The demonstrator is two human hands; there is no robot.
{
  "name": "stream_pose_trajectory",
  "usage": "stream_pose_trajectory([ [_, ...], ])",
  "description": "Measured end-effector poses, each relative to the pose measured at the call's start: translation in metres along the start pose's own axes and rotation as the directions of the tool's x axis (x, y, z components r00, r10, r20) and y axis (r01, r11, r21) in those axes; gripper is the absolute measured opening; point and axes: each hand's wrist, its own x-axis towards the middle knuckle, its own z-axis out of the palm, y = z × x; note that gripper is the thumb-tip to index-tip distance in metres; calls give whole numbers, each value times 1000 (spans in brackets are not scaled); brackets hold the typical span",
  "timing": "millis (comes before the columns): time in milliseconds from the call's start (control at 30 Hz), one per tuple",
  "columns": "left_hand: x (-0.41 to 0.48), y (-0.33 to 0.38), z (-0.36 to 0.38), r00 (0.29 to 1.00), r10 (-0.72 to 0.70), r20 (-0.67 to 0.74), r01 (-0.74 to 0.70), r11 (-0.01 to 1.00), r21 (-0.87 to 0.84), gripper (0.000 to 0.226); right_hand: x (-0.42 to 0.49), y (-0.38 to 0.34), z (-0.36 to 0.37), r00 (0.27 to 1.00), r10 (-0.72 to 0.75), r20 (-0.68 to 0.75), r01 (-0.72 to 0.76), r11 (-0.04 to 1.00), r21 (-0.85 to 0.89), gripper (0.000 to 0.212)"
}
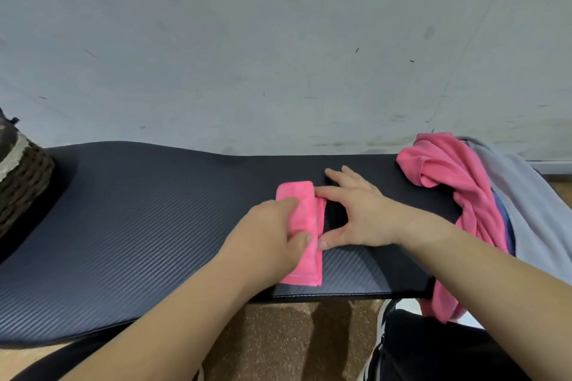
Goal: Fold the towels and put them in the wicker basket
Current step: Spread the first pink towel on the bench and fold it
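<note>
Two hands work the folded pink towel, which lies flat in the middle of the black ribbed surface. The left hand pinches its left side between thumb and curled fingers. The right hand is spread flat, forefinger and thumb tips touching the right edge. The wicker basket sits far left, well apart. A crumpled pink towel and a grey towel are heaped at the right end.

The folded towel is bright pink, and so is the loose towel; the grey towel is pale. The counter is black with fine woven ribbing, the wicker basket dark brown with a cream band, the wall pale grey, flecked with dark marks
</note>
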Motion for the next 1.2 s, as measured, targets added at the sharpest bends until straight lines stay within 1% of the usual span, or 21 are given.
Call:
stream_pose_trajectory([
  [67,0,-3,-2,999,-49,20,48,998,35,61,3,2,-4,998,-6,-55,9,998,61,76],
  [133,0,-5,3,997,-75,24,73,995,63,66,5,0,-4,986,-42,-159,76,974,213,58],
  [200,1,-4,6,997,-76,15,75,995,68,68,6,-8,-3,977,-24,-212,99,932,349,50],
  [233,2,-2,7,997,-79,8,79,996,50,70,6,-12,-2,976,-25,-217,108,919,379,46],
  [300,2,0,6,994,-111,-17,112,993,25,78,9,-16,2,972,-40,-232,124,925,358,36],
  [367,0,3,3,980,-199,-4,198,975,97,78,11,-16,2,970,-12,-244,101,929,356,25],
  [400,-1,5,2,969,-245,38,237,960,151,73,11,-15,0,970,14,-243,80,924,375,23],
  [467,-6,9,0,945,-277,175,248,954,170,66,10,-13,-4,978,39,-203,53,902,429,23],
  [533,-11,11,0,926,-260,275,246,966,86,58,9,-12,-6,989,36,-143,37,879,476,26],
  [567,-11,11,-1,923,-249,292,248,968,40,54,8,-11,-6,992,32,-124,33,872,488,27],
  [633,-9,8,-6,931,-244,273,268,962,-53,43,6,-9,-7,995,21,-101,35,851,524,33],
  [733,-7,-1,-21,942,-245,230,299,924,-239,30,0,-5,-9,1000,-12,-13,18,803,596,61],
  [800,-10,-6,-34,942,-165,292,266,898,-350,32,-5,-4,-11,993,-73,91,-10,725,688,74],
  [833,-14,-7,-41,943,-109,313,234,888,-396,33,-8,-3,-13,985,-117,127,-13,684,729,72],
  [867,-17,-9,-47,949,-67,308,202,880,-431,35,-12,-3,-15,975,-164,148,-5,654,757,65],
  [900,-21,-10,-53,958,-52,282,183,869,-460,35,-16,-6,-18,965,-208,158,10,633,774,55],
  [967,-28,-12,-60,973,-85,212,184,842,-508,35,-23,-13,-20,951,-261,164,19,579,815,42],
  [1033,-35,-15,-62,975,-146,167,212,835,-508,33,-26,-21,-19,957,-245,154,1,536,844,43],
  [1100,-44,-16,-64,966,-188,177,248,870,-427,34,-29,-29,-16,973,-201,114,8,523,852,48],
  [1133,-50,-18,-65,961,-202,188,265,867,-421,36,-31,-34,-15,979,-181,89,18,516,856,50],
  [1200,-64,-24,-71,956,-220,194,290,810,-510,43,-38,-49,-13,989,-142,39,36,491,871,44],
])
